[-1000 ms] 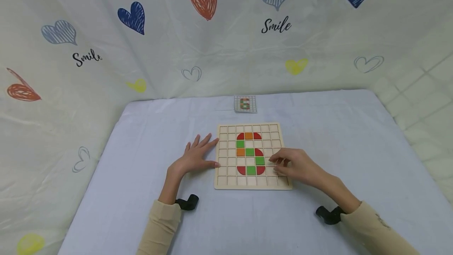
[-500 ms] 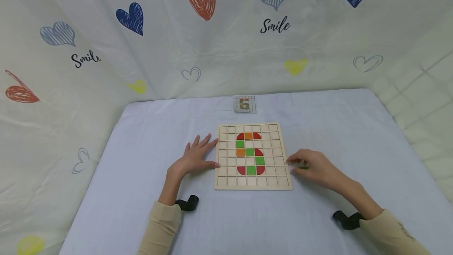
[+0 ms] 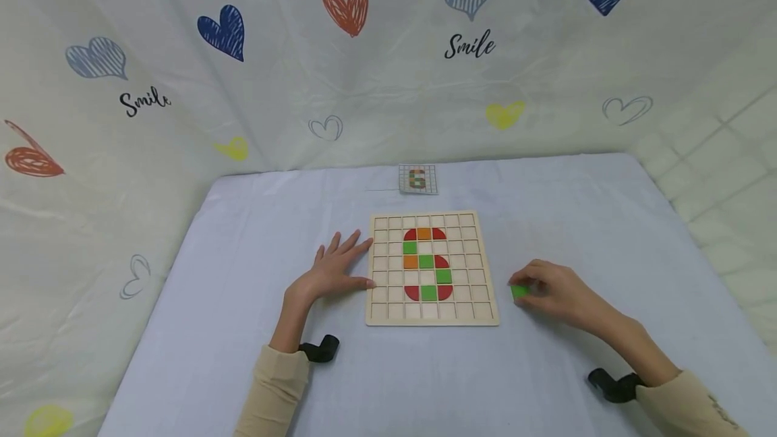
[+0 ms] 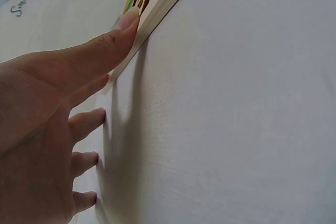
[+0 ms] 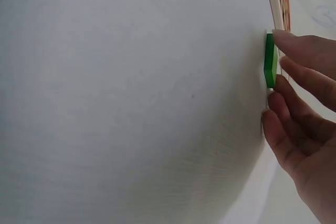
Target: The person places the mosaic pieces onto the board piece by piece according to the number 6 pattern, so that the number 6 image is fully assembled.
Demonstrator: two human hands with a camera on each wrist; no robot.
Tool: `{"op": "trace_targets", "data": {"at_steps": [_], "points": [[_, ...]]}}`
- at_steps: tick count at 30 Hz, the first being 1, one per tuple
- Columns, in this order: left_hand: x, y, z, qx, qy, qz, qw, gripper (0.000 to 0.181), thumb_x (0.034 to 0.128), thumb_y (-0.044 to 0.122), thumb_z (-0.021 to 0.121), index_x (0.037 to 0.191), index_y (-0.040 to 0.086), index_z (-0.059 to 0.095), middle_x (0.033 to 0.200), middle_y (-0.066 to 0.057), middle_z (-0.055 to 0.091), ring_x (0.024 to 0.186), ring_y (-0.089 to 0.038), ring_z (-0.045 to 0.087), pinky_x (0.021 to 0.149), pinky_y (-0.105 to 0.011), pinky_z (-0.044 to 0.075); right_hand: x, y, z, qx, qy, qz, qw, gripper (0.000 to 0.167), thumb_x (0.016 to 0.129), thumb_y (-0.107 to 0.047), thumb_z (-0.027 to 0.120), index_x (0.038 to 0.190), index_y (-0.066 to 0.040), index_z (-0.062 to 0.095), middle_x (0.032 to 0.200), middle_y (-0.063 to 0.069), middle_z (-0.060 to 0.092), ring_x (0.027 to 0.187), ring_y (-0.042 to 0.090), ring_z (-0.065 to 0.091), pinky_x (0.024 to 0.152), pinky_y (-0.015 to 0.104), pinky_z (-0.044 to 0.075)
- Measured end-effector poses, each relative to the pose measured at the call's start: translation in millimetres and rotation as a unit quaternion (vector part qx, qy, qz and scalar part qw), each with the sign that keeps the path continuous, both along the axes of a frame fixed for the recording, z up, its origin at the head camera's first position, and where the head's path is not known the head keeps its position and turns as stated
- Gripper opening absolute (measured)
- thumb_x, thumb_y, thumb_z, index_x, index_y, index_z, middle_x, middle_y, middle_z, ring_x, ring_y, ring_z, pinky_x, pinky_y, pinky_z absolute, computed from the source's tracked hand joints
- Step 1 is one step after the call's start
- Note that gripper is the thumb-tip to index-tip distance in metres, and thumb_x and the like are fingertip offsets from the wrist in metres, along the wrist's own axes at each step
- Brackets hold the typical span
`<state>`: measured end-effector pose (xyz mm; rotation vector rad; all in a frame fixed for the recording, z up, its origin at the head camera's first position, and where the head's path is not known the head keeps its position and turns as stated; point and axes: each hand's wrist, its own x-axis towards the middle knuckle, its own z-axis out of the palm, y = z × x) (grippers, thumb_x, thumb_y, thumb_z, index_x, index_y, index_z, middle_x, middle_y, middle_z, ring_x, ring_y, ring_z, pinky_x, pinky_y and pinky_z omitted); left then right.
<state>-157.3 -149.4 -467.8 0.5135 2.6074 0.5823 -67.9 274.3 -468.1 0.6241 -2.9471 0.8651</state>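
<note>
A wooden grid board [image 3: 388, 313] lies on the table with red, orange and green tiles set in several of its squares. My left hand [image 3: 328, 274] is spread at the board's left edge. In the left wrist view its thumb [image 4: 113, 43] touches the rim, and the other fingers reach down to the cloth. Right of the board, my right hand [image 3: 558, 292] pinches a green square tile [image 3: 519, 290] between thumb and fingers, low over the table. The right wrist view shows the green tile [image 5: 270, 61] at the cloth, tilted or edge-on to the camera.
A small card [image 3: 417, 179] with a coloured grid pattern lies behind the board. White cloth [image 3: 243, 329] covers the table, and a hanging sheet [image 3: 400, 86] printed with hearts stands at the back. Black wrist devices [image 3: 614, 386] sit below both hands.
My right hand has moved right, from over the board's right side to the cloth beside it, and the green tile in its fingers has come into view. My left hand has stayed put.
</note>
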Motion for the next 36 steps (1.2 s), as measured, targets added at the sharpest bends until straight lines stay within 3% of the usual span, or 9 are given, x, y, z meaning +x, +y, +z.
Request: {"op": "trace_targets", "data": {"at_steps": [9, 15, 20, 24, 29, 36], "points": [[1.0, -0.2, 2.0, 0.008, -0.002, 0.000, 1.0000, 0.090, 0.0897, 0.051, 0.076, 0.164, 0.029, 0.030, 0.174, -0.003, 0.012, 0.160, -0.039, -0.006, 0.124, -0.069, -0.001, -4.2, -2.4, 1.7, 0.014, -0.041, -0.012, 0.9990, 0.024, 0.074, -0.004, 0.089, 0.092, -0.010, 0.073, 0.090, -0.005, 0.066, 0.079, 0.008, 0.056, 0.069, 0.026, 0.052], [0.8, -1.3, 1.3, 0.010, 0.002, 0.000, 1.0000, 0.090, 0.0897, 0.051, 0.076, 0.164, 0.028, 0.031, 0.174, -0.004, 0.012, 0.160, -0.040, -0.006, 0.123, -0.069, 0.000, -4.8, -5.0, 3.1, -0.005, -0.088, -0.029, 0.9957, 0.029, 0.077, -0.003, 0.087, 0.097, -0.006, 0.067, 0.093, -0.002, 0.067, 0.082, 0.011, 0.059, 0.070, 0.025, 0.052], [1.1, -1.2, 0.6, 0.009, 0.000, 0.002, 1.0000, 0.090, 0.0895, 0.052, 0.076, 0.163, 0.029, 0.031, 0.174, -0.003, 0.012, 0.160, -0.039, -0.006, 0.124, -0.069, -0.001, -5.3, -6.9, 3.1, -0.013, -0.071, -0.005, 0.9974, 0.032, 0.077, 0.001, 0.085, 0.105, -0.005, 0.071, 0.098, 0.000, 0.071, 0.084, 0.012, 0.062, 0.071, 0.025, 0.055], [1.6, -0.9, 1.2, 0.009, 0.000, 0.003, 1.0000, 0.090, 0.0896, 0.051, 0.076, 0.163, 0.028, 0.031, 0.174, -0.004, 0.012, 0.160, -0.039, -0.006, 0.124, -0.069, -0.001, -5.7, -6.8, 2.6, -0.028, -0.052, 0.019, 0.9981, 0.028, 0.077, 0.004, 0.084, 0.101, -0.008, 0.075, 0.096, -0.004, 0.071, 0.081, 0.006, 0.060, 0.069, 0.023, 0.055], [2.0, -0.1, 1.8, 0.006, 0.000, 0.002, 1.0000, 0.090, 0.0898, 0.051, 0.076, 0.164, 0.028, 0.030, 0.174, -0.004, 0.012, 0.160, -0.039, -0.007, 0.124, -0.068, -0.002, -5.1, -6.5, 2.6, -0.051, -0.071, 0.016, 0.9961, 0.023, 0.080, 0.003, 0.082, 0.097, -0.011, 0.075, 0.095, -0.005, 0.073, 0.081, -0.001, 0.061, 0.071, 0.022, 0.057], [2.1, -0.8, 0.7, 0.000, -0.001, 0.000, 1.0000, 0.090, 0.0900, 0.052, 0.075, 0.164, 0.029, 0.029, 0.174, -0.003, 0.011, 0.160, -0.038, -0.007, 0.124, -0.068, -0.002, -6.5, -9.6, 5.0, -0.075, -0.106, -0.003, 0.9916, 0.022, 0.083, 0.001, 0.080, 0.099, -0.013, 0.075, 0.101, -0.002, 0.074, 0.087, 0.005, 0.066, 0.079, 0.027, 0.061]]}}
